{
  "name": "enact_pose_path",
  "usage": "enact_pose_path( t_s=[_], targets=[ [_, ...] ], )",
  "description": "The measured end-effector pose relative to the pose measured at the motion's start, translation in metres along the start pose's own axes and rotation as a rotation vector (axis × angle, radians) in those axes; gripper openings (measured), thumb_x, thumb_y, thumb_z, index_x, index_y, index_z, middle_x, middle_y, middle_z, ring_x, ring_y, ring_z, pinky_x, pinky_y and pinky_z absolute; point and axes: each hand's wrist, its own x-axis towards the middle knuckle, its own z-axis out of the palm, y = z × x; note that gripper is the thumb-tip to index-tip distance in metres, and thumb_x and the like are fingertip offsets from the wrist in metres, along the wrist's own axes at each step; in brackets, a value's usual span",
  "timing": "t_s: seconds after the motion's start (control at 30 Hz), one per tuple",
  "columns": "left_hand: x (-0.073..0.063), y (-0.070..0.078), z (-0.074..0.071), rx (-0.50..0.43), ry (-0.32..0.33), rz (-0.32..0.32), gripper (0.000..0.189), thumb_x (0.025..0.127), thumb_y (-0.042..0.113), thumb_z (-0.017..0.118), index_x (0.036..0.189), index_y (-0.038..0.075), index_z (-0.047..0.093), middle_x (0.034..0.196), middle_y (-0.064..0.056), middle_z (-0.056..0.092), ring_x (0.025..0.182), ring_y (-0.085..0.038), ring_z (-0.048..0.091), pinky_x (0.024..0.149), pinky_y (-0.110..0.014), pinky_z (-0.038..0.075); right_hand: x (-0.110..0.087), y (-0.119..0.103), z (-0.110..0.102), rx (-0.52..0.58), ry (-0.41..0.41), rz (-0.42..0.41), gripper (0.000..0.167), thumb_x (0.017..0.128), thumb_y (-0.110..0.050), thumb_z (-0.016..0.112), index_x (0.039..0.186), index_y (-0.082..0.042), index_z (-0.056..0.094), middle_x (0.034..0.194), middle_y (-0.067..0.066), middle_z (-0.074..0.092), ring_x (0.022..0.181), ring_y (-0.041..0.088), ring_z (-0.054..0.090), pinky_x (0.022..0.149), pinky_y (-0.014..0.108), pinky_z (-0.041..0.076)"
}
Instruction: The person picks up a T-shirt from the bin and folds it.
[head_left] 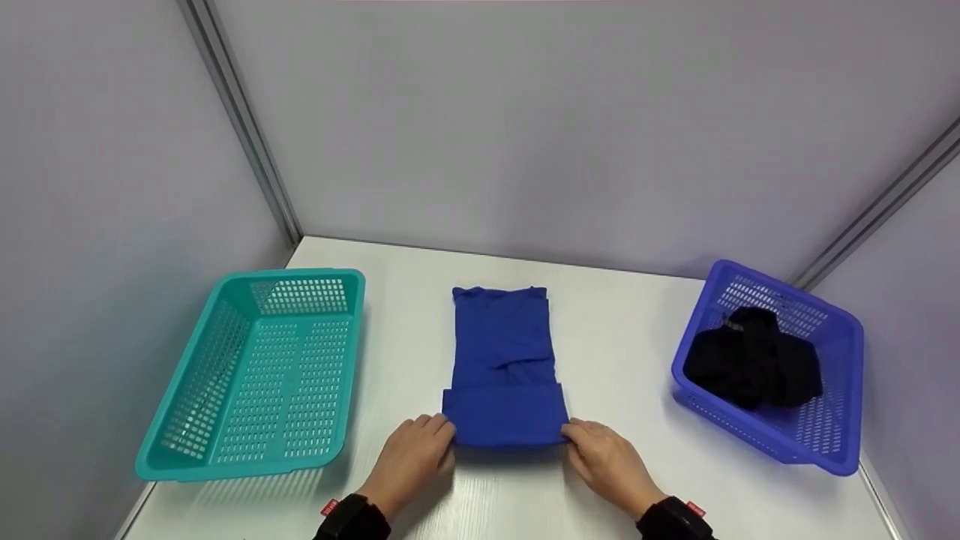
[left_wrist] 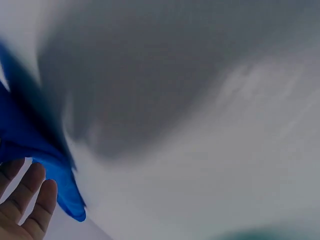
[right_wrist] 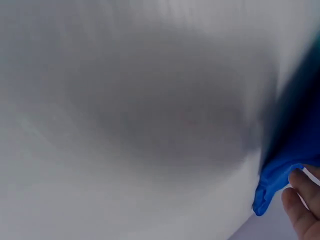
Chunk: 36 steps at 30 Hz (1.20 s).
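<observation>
A blue garment (head_left: 502, 337), folded into a long narrow strip, lies on the white table with its near end turned back over itself as a wide band. My left hand (head_left: 416, 457) pinches the near left corner of that band, and my right hand (head_left: 609, 461) pinches the near right corner. The near edge is lifted a little, with a shadow beneath it. In the left wrist view, blue cloth (left_wrist: 30, 135) runs up from the fingertips; the right wrist view has the cloth (right_wrist: 295, 150) at the fingers likewise. Some wrinkles cross the middle of the strip.
To the left stands a teal perforated basket (head_left: 351, 375) with nothing in it. A blue-purple basket (head_left: 847, 390) on the right holds black cloth (head_left: 754, 360). Grey-white panels (head_left: 525, 135) close in the table (head_left: 397, 300) at the back and sides.
</observation>
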Motion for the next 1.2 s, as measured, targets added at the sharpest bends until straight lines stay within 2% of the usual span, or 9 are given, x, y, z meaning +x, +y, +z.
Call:
enact_pose_path(
  t_s=[0.1, 0.2, 0.33, 0.47, 0.57, 0.77, 0.9, 1.07, 1.2],
  targets=[
    [0.015, -0.001, -0.013, -0.137, 0.068, -0.093, 0.019, 0.076, 0.006, 0.074, 0.087, 0.013, 0.060, 0.084, 0.003, 0.059, 0.071, -0.013, 0.054, 0.059, -0.027, 0.045, 0.010, 0.000, -0.015, 0.070, 0.034, 0.051, 0.031, 0.076, 0.006, 0.082, 0.102, -0.007, 0.073, 0.098, 0.008, 0.079, 0.091, 0.021, 0.076, 0.078, 0.037, 0.062],
    [0.028, 0.001, -0.030, -0.293, 0.066, -0.198, 0.018, 0.078, 0.003, 0.071, 0.090, 0.012, 0.062, 0.086, 0.004, 0.062, 0.073, -0.011, 0.056, 0.062, -0.027, 0.049, 0.021, -0.002, -0.030, 0.154, 0.061, 0.107, 0.030, 0.077, 0.009, 0.080, 0.102, -0.008, 0.074, 0.097, 0.001, 0.078, 0.090, 0.017, 0.075, 0.081, 0.040, 0.062],
    [0.040, 0.006, -0.054, -0.519, -0.011, -0.346, 0.015, 0.084, 0.003, 0.066, 0.094, 0.013, 0.063, 0.087, 0.005, 0.069, 0.069, -0.008, 0.055, 0.063, -0.027, 0.050, 0.031, -0.004, -0.051, 0.346, 0.033, 0.201, 0.027, 0.085, 0.009, 0.075, 0.103, -0.012, 0.073, 0.094, -0.004, 0.078, 0.089, 0.007, 0.074, 0.088, 0.035, 0.062],
    [0.045, 0.007, -0.067, -0.735, -0.096, -0.447, 0.012, 0.090, 0.003, 0.061, 0.095, 0.014, 0.061, 0.072, 0.006, 0.064, 0.058, 0.000, 0.045, 0.057, -0.022, 0.044, 0.037, -0.004, -0.070, 0.620, -0.081, 0.348, 0.018, 0.096, 0.004, 0.067, 0.106, -0.010, 0.073, 0.087, 0.000, 0.076, 0.075, 0.002, 0.067, 0.067, 0.020, 0.055],
    [0.048, 0.005, -0.067, -0.829, -0.149, -0.507, 0.010, 0.093, 0.004, 0.058, 0.097, 0.012, 0.061, 0.070, 0.006, 0.063, 0.056, 0.002, 0.049, 0.054, -0.021, 0.046, 0.042, -0.001, -0.075, 0.769, -0.180, 0.507, 0.012, 0.101, -0.003, 0.064, 0.110, -0.006, 0.072, 0.083, 0.004, 0.073, 0.067, 0.004, 0.064, 0.059, 0.024, 0.055],
    [0.060, -0.004, -0.047, -0.807, -0.220, -0.647, 0.012, 0.095, 0.008, 0.057, 0.103, 0.008, 0.066, 0.081, 0.000, 0.066, 0.054, -0.006, 0.052, 0.052, -0.025, 0.049, 0.060, 0.015, -0.054, 0.811, -0.237, 0.767, 0.017, 0.103, -0.013, 0.066, 0.116, -0.004, 0.072, 0.081, 0.007, 0.072, 0.067, 0.014, 0.066, 0.063, 0.030, 0.060],
    [0.073, -0.014, -0.026, -0.716, -0.228, -0.706, 0.013, 0.095, 0.010, 0.059, 0.104, 0.006, 0.068, 0.080, -0.001, 0.063, 0.061, -0.012, 0.049, 0.061, -0.029, 0.043, 0.073, 0.028, -0.033, 0.721, -0.218, 0.776, 0.014, 0.104, -0.012, 0.065, 0.114, -0.004, 0.072, 0.082, 0.007, 0.074, 0.068, 0.015, 0.067, 0.065, 0.030, 0.060],
    [0.084, -0.023, 0.001, -0.668, -0.229, -0.769, 0.016, 0.099, 0.009, 0.058, 0.109, 0.004, 0.069, 0.089, -0.008, 0.068, 0.071, -0.018, 0.058, 0.069, -0.037, 0.049, 0.087, 0.038, -0.008, 0.559, -0.196, 0.763, 0.010, 0.103, -0.007, 0.064, 0.109, -0.005, 0.072, 0.080, 0.005, 0.071, 0.067, 0.016, 0.064, 0.063, 0.027, 0.054],
    [0.081, -0.024, 0.022, -0.662, -0.243, -0.853, 0.024, 0.103, 0.015, 0.061, 0.121, 0.000, 0.064, 0.105, -0.015, 0.066, 0.086, -0.026, 0.064, 0.079, -0.046, 0.053, 0.086, 0.042, 0.007, 0.446, -0.208, 0.779, 0.021, 0.104, -0.011, 0.062, 0.122, -0.002, 0.068, 0.098, 0.016, 0.078, 0.085, 0.031, 0.075, 0.074, 0.042, 0.059]
  ],
)
